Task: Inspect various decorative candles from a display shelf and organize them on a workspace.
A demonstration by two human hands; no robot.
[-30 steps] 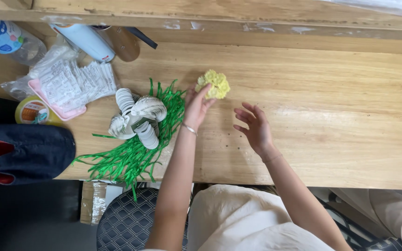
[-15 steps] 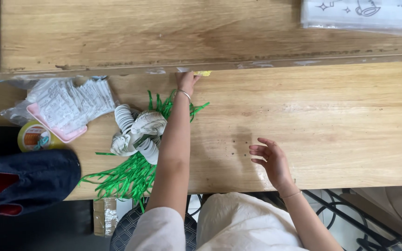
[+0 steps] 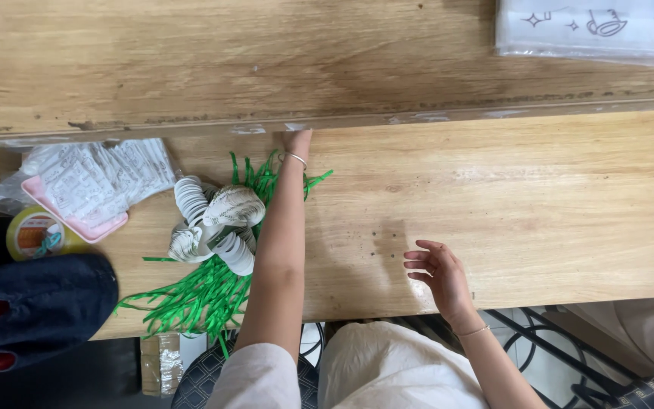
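My left hand (image 3: 297, 141) is stretched far forward, and its fingers are hidden under the edge of the raised wooden shelf (image 3: 191, 68). Only the wrist with a thin bracelet shows, so I cannot see what it holds. The forearm lies across a bundle of green strips (image 3: 198, 295), beside a cluster of white patterned paper coils (image 3: 217, 223). My right hand (image 3: 437, 273) hovers over the wooden table (image 3: 539, 204) near its front edge, fingers spread and holding nothing.
A clear bag of white printed pieces on a pink tray (image 3: 92, 185) lies at the left, with a yellow tape roll (image 3: 35, 236) and a dark blue cloth (image 3: 32, 303) below it. A clear printed packet (image 3: 592, 30) sits on the shelf at top right.
My left hand held a yellow flower-like piece, then reached forward under the shelf edge; the piece is out of sight now. My right hand drew back toward the front edge. The view tilted up.
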